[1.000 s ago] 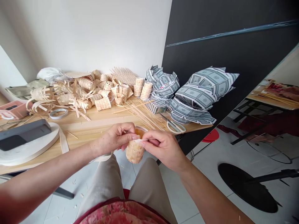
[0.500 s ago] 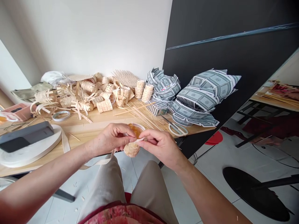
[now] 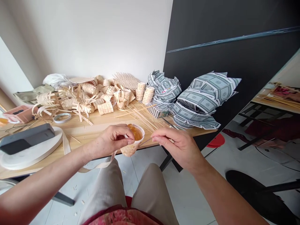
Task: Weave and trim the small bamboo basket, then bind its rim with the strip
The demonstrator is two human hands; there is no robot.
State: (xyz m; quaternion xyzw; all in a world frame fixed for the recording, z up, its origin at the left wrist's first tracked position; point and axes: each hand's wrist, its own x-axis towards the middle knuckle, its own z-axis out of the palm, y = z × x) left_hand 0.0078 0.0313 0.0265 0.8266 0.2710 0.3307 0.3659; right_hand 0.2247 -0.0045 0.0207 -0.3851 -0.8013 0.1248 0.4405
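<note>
A small woven cup-shaped basket (image 3: 128, 150) with a pale band round its rim and something orange inside hangs over the table's front edge. My left hand (image 3: 114, 138) is closed on its rim from the left, thumb and fingers pinched together. A cream ribbon (image 3: 103, 164) trails down from under this hand. To the right of the basket, my right hand (image 3: 177, 145) pinches a thin dark strand (image 3: 147, 141) that runs to the rim. Whether that strand is thread or a needle is too fine to tell.
Woven baskets (image 3: 105, 108) and loose strips pile up at the back. A black device (image 3: 28, 137) lies on a ribbon roll (image 3: 25, 160) at left, near a tape roll (image 3: 62, 117). Folded patterned paper stacks (image 3: 201, 97) stand right, partly over scissors (image 3: 172, 124).
My right hand has drawn away from the rim to the right, stretching the thin strand. The basket has shifted slightly left and its orange inside shows more.
</note>
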